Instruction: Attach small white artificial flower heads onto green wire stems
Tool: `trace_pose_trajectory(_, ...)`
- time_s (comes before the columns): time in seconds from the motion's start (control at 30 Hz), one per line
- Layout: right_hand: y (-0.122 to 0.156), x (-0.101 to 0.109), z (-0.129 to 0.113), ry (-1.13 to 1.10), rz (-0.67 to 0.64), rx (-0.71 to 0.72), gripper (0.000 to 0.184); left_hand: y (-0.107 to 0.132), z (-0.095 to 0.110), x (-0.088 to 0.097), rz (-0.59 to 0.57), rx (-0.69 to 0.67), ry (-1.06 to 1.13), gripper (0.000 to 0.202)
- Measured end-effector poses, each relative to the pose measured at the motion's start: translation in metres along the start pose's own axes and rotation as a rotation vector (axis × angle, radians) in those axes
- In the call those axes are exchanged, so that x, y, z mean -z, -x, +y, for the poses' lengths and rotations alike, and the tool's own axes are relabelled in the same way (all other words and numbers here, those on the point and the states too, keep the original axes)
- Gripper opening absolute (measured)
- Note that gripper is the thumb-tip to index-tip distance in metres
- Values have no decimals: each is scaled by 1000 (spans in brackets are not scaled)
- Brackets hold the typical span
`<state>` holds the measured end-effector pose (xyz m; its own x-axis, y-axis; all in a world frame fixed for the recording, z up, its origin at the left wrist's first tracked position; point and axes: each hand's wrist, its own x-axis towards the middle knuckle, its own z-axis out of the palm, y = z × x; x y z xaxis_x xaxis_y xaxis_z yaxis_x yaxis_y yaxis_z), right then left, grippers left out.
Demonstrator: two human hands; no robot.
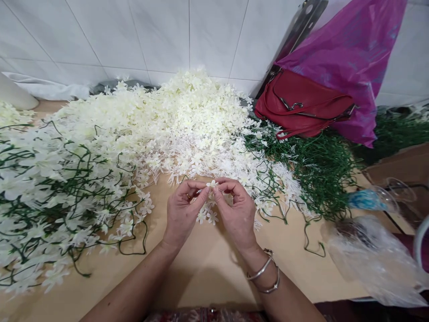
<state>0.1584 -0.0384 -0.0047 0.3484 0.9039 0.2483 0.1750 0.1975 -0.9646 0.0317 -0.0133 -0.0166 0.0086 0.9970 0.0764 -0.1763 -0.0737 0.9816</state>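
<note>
Between my two hands, over the front edge of a flower pile, a small white artificial flower (212, 184) is pinched by thumbs and fingertips. My left hand (183, 210) is closed on its left side, and my right hand (236, 210) is closed on its right side. The thumbs nearly meet just below the petals. Hidden by the fingers is whatever lies under the bloom. Loose white flowers (212, 217) lie on the tan tabletop (197, 273) just behind and below the hands.
A large heap of white flowers (197, 107) spreads along the tiled wall. Flowers with green stems (67, 192) lie at left. Right of centre are bare green stems (321, 170), a red handbag (301, 100), a purple plastic bag (355, 58) and a clear plastic bag (378, 259).
</note>
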Motion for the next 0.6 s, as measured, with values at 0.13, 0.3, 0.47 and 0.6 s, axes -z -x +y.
trace_pose_trajectory(0.13, 0, 0, 1, -24, 29, -10, 7, 0, 0, -1, -1, -10, 12, 13)
trace_pose_trajectory(0.3, 1, -2, 1, -58, 50, -25, 9, 1, 0, -1, -2, -19, 3, 15)
trace_pose_trajectory(0.47, 1, -2, 0, -72, 58, -7, 8, 2, 1, -3, 11, -1, -7, 16)
trace_pose_trajectory(0.6, 0, -1, 2, -38, 50, 23, 8, 3, -3, -2, 7, -26, -66, 15)
